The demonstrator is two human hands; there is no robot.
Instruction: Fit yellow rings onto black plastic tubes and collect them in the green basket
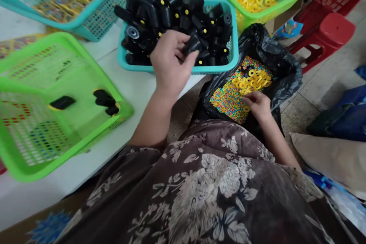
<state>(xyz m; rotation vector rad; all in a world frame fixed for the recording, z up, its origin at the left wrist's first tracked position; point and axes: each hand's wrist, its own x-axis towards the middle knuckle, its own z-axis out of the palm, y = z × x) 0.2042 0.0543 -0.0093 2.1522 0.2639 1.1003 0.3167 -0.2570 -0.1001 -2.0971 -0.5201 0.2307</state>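
Observation:
My left hand (170, 63) is closed around a short black plastic cylinder (192, 45), held over the front of a teal basket (235, 51). That basket is heaped with similar black plastic pieces (166, 15), several with small yellow dots on their ends. Down to the right, my right hand (259, 106) has its thumb and fingers pinched together over a black bag (290, 63). In the bag lie tiny multicoloured beads (228, 101) and a pile of yellow rings (253, 80). A ring shows right by my right fingertips; whether they grip it is unclear.
At left on the white table (114, 137), a green basket (85, 146) holds a few black pieces with yellow rims. Behind it a teal basket (100, 26) contains yellow packaged pieces. Another green basket (251, 18) has yellow rings. A red stool (336, 28) stands right.

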